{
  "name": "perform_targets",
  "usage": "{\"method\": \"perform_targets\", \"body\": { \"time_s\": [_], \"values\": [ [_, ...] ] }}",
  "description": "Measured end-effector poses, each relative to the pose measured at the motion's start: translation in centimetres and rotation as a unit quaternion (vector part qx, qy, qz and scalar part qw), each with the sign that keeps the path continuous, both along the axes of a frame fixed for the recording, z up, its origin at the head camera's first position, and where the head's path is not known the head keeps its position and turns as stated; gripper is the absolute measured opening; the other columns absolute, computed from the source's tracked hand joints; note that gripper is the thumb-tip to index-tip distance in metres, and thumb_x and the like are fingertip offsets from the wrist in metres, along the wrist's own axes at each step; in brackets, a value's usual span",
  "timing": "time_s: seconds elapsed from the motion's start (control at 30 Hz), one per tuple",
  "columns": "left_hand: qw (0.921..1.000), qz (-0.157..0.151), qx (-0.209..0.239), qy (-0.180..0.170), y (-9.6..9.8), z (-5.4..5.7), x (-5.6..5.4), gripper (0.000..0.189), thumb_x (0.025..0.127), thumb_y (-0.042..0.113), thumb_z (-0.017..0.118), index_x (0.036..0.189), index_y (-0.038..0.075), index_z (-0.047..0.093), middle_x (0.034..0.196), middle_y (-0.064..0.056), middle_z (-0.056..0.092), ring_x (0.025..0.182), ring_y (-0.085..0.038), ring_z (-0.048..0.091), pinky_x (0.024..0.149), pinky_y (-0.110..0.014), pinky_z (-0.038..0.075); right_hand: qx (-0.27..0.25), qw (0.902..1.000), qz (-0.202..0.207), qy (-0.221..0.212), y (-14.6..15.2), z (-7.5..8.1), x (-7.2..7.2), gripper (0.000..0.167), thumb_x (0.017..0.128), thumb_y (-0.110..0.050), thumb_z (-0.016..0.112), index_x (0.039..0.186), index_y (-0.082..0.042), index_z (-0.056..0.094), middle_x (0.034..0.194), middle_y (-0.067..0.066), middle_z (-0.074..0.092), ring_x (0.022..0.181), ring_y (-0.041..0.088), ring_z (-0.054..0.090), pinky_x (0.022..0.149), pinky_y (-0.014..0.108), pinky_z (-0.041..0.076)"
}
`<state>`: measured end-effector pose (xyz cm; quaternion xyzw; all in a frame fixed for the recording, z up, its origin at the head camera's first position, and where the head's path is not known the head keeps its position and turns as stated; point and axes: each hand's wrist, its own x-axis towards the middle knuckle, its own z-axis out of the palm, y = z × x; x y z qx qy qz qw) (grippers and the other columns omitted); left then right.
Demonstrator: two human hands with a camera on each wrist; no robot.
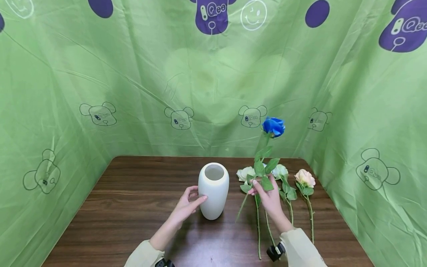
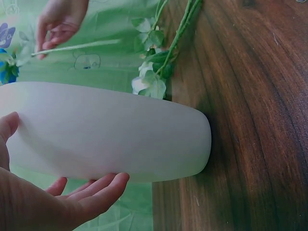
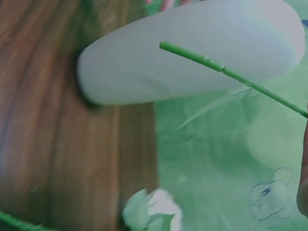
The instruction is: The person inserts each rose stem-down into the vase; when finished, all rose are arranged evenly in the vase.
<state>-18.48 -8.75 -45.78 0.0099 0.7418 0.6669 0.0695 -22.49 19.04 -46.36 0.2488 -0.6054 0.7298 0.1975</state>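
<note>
Left hand (image 1: 188,204) resting relaxed fingers against white vase (image 1: 213,191), standing upright mid-table (image 1: 133,207); right hand (image 1: 268,196) pinching blue rose (image 1: 273,126) stem, holding it raised right of vase; three pale roses (image 1: 304,178) lying beside.

Bare table (image 1: 133,207) left of vase (image 1: 213,191); right side crowded by lying roses (image 1: 293,185); curtain (image 1: 66,92) walls three sides.

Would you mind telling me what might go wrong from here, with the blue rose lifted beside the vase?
The left hand only touches the white vase with straight fingers, so a nudge from the stem could tip it. The right hand pinches the blue rose midway up its stem, so the long free end may swing and miss the narrow mouth. Lowering that hand might also brush the white roses lying beneath it.
</note>
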Motion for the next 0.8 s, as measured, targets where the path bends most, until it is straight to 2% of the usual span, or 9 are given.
{"method": "perform_targets", "body": {
  "time_s": [0.03,0.07,0.2,0.33,0.4,0.5,0.63,0.7,0.8],
  "values": [
    [1.0,0.0,-0.001,0.0,0.0,0.0,0.0,0.059,0.078,0.034,0.066,0.122,0.006,0.039,0.119,-0.019,0.046,0.095,-0.026,0.053,0.066,-0.037,0.042,-0.011,0.9999,-0.001,0.002,-0.1,0.5,0.0,0.027,0.087,0.0,0.052,0.11,0.005,0.039,0.085,0.022,0.061,0.054,0.024,0.06,0.05,0.035,0.049],
    [1.0,0.0,-0.001,0.001,0.0,0.0,0.0,0.059,0.078,0.034,0.066,0.122,0.006,0.038,0.119,-0.02,0.046,0.096,-0.026,0.052,0.066,-0.037,0.042,-0.009,0.9997,-0.021,-0.007,-0.7,2.6,1.1,0.028,0.086,0.001,0.052,0.111,0.007,0.039,0.084,0.022,0.06,0.053,0.025,0.059,0.049,0.037,0.048],
    [1.0,0.0,0.0,-0.001,0.0,0.1,0.0,0.059,0.078,0.034,0.066,0.123,0.006,0.038,0.12,-0.019,0.046,0.097,-0.026,0.052,0.067,-0.039,0.042,-0.091,0.9959,-0.001,0.0,-1.0,4.0,0.7,0.031,0.087,-0.002,0.053,0.113,0.005,0.04,0.087,0.025,0.058,0.056,0.025,0.06,0.052,0.033,0.048],
    [1.0,0.001,0.0,-0.008,0.0,0.2,-0.1,0.059,0.078,0.034,0.066,0.123,0.008,0.038,0.12,-0.017,0.046,0.099,-0.027,0.05,0.068,-0.04,0.042,-0.189,0.9817,0.02,-0.02,-2.0,6.9,1.1,0.026,0.088,-0.002,0.052,0.111,0.004,0.041,0.089,0.018,0.059,0.06,0.021,0.061,0.055,0.026,0.048],
    [0.9999,0.002,0.0,-0.01,0.1,0.2,-0.1,0.059,0.077,0.035,0.066,0.123,0.009,0.039,0.12,-0.016,0.046,0.1,-0.027,0.049,0.069,-0.039,0.042,-0.221,0.9739,0.002,-0.051,-2.7,8.8,1.6,0.023,0.088,-0.003,0.052,0.107,0.004,0.041,0.087,0.016,0.059,0.06,0.019,0.061,0.055,0.025,0.048],
    [0.9999,0.002,-0.003,-0.011,0.1,0.1,-0.1,0.059,0.077,0.035,0.066,0.123,0.009,0.039,0.12,-0.017,0.046,0.099,-0.027,0.049,0.067,-0.038,0.042,-0.263,0.9634,-0.006,-0.053,-3.3,10.2,1.3,0.026,0.088,-0.002,0.052,0.109,0.005,0.038,0.089,0.015,0.059,0.061,0.02,0.062,0.056,0.026,0.048],
    [0.9999,-0.001,-0.002,-0.01,0.0,0.3,0.0,0.059,0.079,0.033,0.066,0.124,0.007,0.038,0.121,-0.019,0.045,0.098,-0.026,0.05,0.067,-0.038,0.042,-0.264,0.9631,-0.043,-0.032,-3.9,11.1,0.0,0.03,0.087,-0.004,0.054,0.112,0.002,0.038,0.091,0.016,0.059,0.063,0.022,0.062,0.057,0.027,0.049],
    [0.9999,-0.003,0.006,-0.01,0.0,0.8,0.2,0.058,0.079,0.03,0.065,0.124,0.006,0.037,0.121,-0.021,0.044,0.098,-0.027,0.05,0.068,-0.04,0.042,-0.229,0.9709,-0.068,-0.02,-4.1,11.4,-0.6,0.029,0.088,-0.006,0.054,0.112,-0.001,0.039,0.092,0.016,0.06,0.064,0.023,0.062,0.059,0.029,0.049],
    [0.9999,-0.005,0.01,-0.011,0.1,1.9,0.7,0.056,0.08,0.026,0.065,0.123,0.004,0.038,0.121,-0.023,0.044,0.098,-0.028,0.05,0.07,-0.043,0.042,-0.174,0.9815,-0.079,0.004,-4.6,11.6,-1.1,0.029,0.088,-0.005,0.053,0.113,-0.003,0.039,0.093,0.018,0.058,0.065,0.025,0.062,0.06,0.033,0.049]
  ]
}}
